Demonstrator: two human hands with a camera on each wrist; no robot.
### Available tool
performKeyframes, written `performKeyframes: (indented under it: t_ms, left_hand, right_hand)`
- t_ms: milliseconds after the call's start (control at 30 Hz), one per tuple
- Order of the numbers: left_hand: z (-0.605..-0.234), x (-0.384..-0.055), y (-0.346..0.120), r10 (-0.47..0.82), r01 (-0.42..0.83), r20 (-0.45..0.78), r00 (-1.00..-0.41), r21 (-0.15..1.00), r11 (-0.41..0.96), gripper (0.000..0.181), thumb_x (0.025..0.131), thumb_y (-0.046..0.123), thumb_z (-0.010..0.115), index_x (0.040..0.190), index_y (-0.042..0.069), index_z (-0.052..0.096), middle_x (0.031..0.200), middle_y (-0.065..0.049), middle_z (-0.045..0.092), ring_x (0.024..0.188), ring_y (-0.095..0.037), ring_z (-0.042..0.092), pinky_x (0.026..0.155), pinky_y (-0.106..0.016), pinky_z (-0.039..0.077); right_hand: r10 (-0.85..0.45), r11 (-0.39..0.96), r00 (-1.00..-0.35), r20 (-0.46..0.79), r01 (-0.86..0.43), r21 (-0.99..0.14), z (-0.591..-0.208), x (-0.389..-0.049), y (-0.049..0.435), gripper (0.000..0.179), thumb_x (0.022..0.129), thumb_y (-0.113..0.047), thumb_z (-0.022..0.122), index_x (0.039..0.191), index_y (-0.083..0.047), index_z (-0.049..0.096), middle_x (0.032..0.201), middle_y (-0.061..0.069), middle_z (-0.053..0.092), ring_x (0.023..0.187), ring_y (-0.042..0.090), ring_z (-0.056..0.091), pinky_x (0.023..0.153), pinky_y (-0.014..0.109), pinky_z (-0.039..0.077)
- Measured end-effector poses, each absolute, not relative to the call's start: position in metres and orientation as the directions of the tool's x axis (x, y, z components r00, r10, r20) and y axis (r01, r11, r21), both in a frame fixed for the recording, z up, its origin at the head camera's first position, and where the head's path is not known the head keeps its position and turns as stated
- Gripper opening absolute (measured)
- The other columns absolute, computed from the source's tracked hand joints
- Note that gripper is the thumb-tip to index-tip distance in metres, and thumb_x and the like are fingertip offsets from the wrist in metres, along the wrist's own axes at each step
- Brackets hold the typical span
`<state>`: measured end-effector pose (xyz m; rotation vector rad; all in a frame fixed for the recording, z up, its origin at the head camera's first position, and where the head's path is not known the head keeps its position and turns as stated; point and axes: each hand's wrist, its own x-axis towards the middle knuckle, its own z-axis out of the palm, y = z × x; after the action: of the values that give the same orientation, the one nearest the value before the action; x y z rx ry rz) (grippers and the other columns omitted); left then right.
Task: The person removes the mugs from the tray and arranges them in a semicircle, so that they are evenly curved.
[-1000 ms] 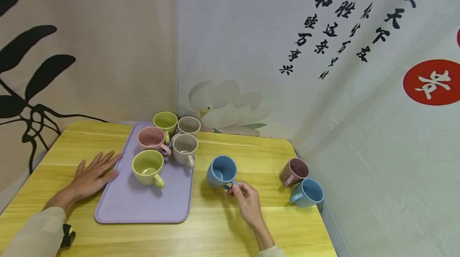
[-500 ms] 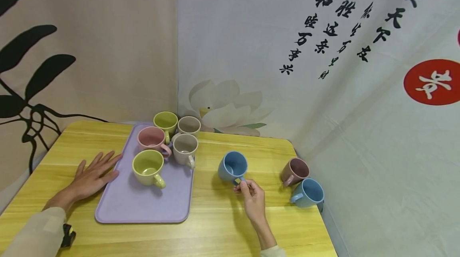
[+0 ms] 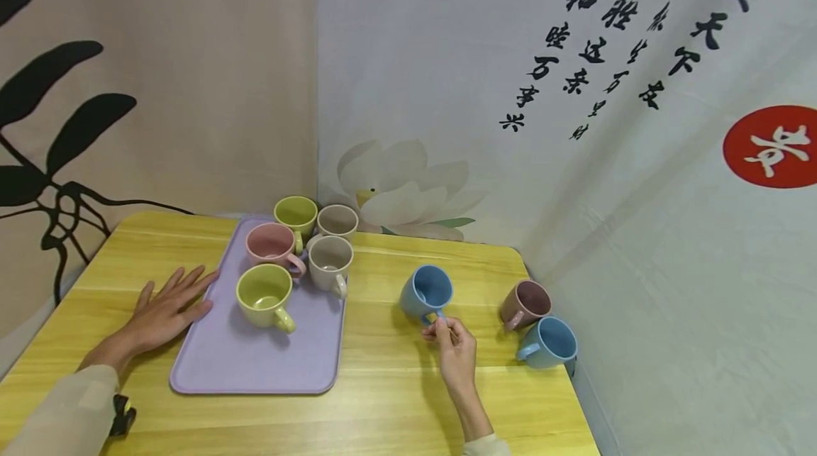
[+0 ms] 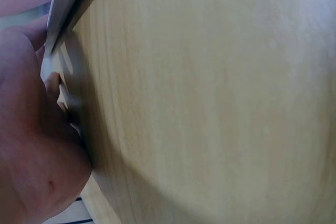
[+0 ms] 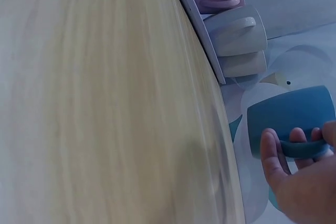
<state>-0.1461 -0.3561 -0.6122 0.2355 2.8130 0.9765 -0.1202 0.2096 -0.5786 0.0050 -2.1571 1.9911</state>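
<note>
My right hand (image 3: 456, 357) pinches the handle of a blue mug (image 3: 426, 293), right of the lilac tray. In the right wrist view this blue mug (image 5: 289, 116) is upright and appears raised off the tabletop. My left hand (image 3: 162, 310) lies with fingers spread, its fingertips touching the left edge of the tray (image 3: 255, 374). On the tray stand a yellow-green mug (image 3: 262, 296), a pink mug (image 3: 268, 247), a grey mug (image 3: 328, 261), and behind them another yellow-green mug (image 3: 295, 218) and another grey mug (image 3: 337, 220).
Near the right edge of the wooden table (image 3: 383, 406) stand a mauve mug (image 3: 523, 303) and a second blue mug (image 3: 549, 342), close together. A fabric backdrop (image 3: 408, 87) with printed characters and a lotus rises behind the table and along its right side.
My right hand has moved the blue mug to the right and slightly away from me, off from the tray. The left hand, tray and other mugs hold their places.
</note>
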Motion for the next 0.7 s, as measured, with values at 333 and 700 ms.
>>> performKeyframes:
  t_ms: [333,700]
  left_hand:
    - [-0.612,-0.148,-0.355,0.201,0.106,-0.085,-0.976,0.621,0.776,0.071,0.121,0.049,0.044,0.182,0.019,0.021,0.188,-0.031,0.009,0.173,-0.061,-0.011,0.128,-0.083,-0.026]
    - [-0.613,-0.147,-0.355,0.195,0.098,-0.09,-0.977,0.622,0.777,0.071,0.121,0.049,0.043,0.182,0.019,0.021,0.188,-0.031,0.008,0.173,-0.061,-0.012,0.128,-0.083,-0.027]
  right_hand:
    - [0.198,0.116,-0.97,0.144,-0.123,-0.986,-0.582,-0.128,0.218,0.029,0.118,-0.012,0.061,0.11,0.015,0.07,0.106,0.037,0.074,0.094,0.035,0.085,0.092,0.039,0.072]
    - [0.277,0.11,-0.955,0.105,-0.077,-0.991,-0.586,-0.133,0.227,0.03,0.117,-0.013,0.062,0.114,0.017,0.069,0.108,0.035,0.076,0.096,0.033,0.085,0.093,0.038,0.072]
